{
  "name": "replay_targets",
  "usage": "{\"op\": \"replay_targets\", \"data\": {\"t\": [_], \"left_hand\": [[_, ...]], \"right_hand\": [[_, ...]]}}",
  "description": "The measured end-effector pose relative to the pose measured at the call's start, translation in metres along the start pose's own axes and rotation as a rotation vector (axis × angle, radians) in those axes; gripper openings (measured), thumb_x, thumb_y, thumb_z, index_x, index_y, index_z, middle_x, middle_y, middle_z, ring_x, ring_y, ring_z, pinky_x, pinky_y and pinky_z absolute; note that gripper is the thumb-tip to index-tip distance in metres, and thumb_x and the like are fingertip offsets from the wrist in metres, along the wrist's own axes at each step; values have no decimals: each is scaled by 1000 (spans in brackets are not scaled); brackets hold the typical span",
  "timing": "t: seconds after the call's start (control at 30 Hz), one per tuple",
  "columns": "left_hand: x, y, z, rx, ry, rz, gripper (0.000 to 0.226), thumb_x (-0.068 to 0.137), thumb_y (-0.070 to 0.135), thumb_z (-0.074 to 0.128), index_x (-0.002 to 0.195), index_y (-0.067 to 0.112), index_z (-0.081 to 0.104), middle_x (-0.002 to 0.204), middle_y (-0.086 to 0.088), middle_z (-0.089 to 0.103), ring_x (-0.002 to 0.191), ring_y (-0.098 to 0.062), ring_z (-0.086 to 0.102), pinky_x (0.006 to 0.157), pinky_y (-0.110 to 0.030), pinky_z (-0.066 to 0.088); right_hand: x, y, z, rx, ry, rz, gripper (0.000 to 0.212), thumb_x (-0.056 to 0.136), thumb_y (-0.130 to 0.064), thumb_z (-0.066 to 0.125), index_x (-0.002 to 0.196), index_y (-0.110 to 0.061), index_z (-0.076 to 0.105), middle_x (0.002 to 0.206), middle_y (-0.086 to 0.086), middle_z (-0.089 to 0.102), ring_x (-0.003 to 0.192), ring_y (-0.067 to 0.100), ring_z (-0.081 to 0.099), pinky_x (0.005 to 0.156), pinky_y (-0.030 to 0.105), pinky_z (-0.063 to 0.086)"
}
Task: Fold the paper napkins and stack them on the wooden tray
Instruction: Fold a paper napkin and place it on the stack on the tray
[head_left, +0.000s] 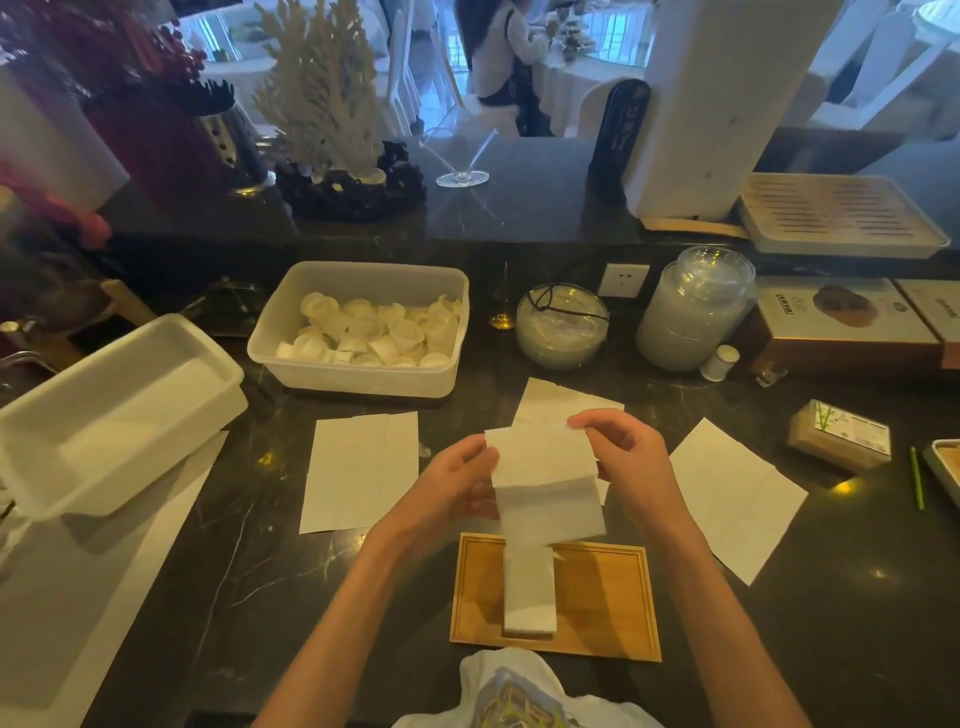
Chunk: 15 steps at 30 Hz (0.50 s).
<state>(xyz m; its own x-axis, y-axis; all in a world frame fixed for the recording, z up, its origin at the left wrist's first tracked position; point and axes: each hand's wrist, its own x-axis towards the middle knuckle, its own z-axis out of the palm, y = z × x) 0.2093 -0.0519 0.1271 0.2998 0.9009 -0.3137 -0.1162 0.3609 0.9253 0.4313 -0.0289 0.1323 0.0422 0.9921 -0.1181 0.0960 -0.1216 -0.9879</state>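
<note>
Both hands hold a white paper napkin (545, 478) up above the counter, partly folded over itself. My left hand (457, 483) pinches its left edge and my right hand (623, 457) pinches its top right corner. Below it lies the wooden tray (602, 592) near the counter's front edge, with a narrow folded napkin stack (530, 592) lying lengthwise on its left half. Flat unfolded napkins lie on the dark counter: one to the left (361, 470), one to the right (737, 499), and one behind my hands (556, 402).
A plastic tub of small white cups (363, 332) stands behind the napkins. An empty white tub (114, 410) sits at the left on a large white sheet. Glass jars (696, 306), boxes (841, 322) and a toothpick box (839, 436) line the right.
</note>
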Motion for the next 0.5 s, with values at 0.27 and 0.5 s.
{"op": "replay_targets", "data": {"t": [0.27,0.5], "left_hand": [[4,-1,-7,56,31,49,30,96,20,66,124,28,60,115,11,75,109,-14,72,76,-25,61],[3,1,-9,88,14,16,36,93,20,71,124,33,58,116,16,74,108,-10,72,74,-24,61]], "right_hand": [[-4,0,-3,79,-163,222,28,92,-58,56,117,-47,61,113,-14,70,102,16,70,70,23,60],[-13,10,-10,-37,-202,222,16,89,-33,74,104,-34,71,99,-15,78,92,5,75,63,14,57]]}}
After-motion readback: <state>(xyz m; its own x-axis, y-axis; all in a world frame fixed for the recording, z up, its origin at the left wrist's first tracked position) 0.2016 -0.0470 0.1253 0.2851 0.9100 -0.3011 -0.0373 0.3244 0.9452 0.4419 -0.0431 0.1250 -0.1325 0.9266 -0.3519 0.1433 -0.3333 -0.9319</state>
